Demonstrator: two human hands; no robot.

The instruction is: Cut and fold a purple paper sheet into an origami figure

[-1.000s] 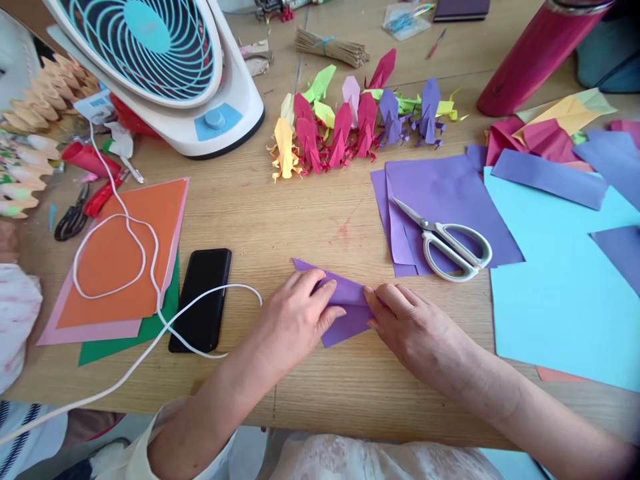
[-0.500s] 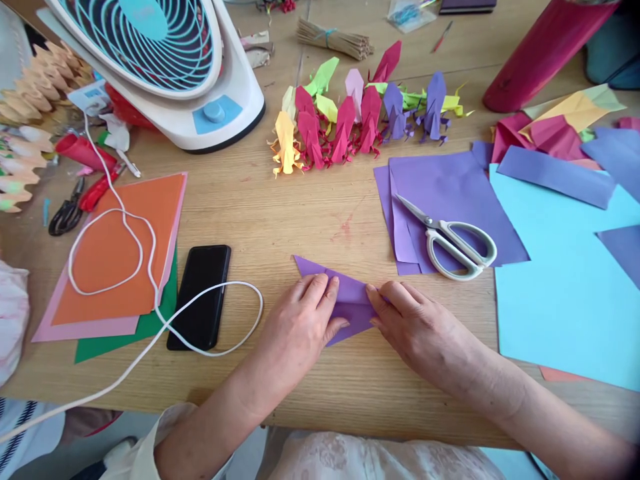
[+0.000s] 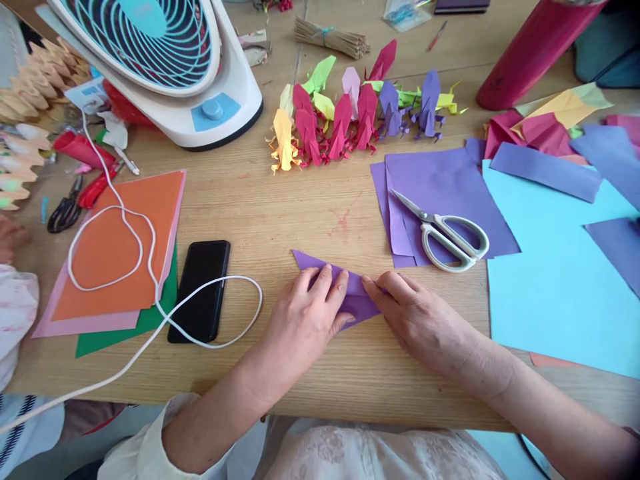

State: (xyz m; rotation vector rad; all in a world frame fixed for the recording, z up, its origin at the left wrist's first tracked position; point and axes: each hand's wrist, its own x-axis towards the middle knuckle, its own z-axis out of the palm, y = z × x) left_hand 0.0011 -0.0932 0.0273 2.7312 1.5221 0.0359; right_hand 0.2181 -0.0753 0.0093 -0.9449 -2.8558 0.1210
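Observation:
A folded purple paper (image 3: 359, 309) lies on the table in front of me, its pointed corner showing at the upper left. My left hand (image 3: 313, 310) presses on it with the fingers somewhat spread. My right hand (image 3: 413, 310) pinches its right end between thumb and fingers. White-handled scissors (image 3: 450, 240) rest on a stack of purple sheets (image 3: 440, 177) up and to the right. Folded paper figures (image 3: 340, 127) in several colours stand beyond my hands.
A black phone (image 3: 200, 290) and white cable lie left, beside orange paper (image 3: 120, 247). A fan (image 3: 220, 110) stands at the back left, a red bottle (image 3: 530, 57) at the back right. Light blue paper (image 3: 555, 293) lies right. Another person's hand (image 3: 11, 237) shows at the left edge.
My left hand's fingers have spread and moved over the paper's upper edge. The lower part of the purple paper shows less. The other person's hand has come into view at the left.

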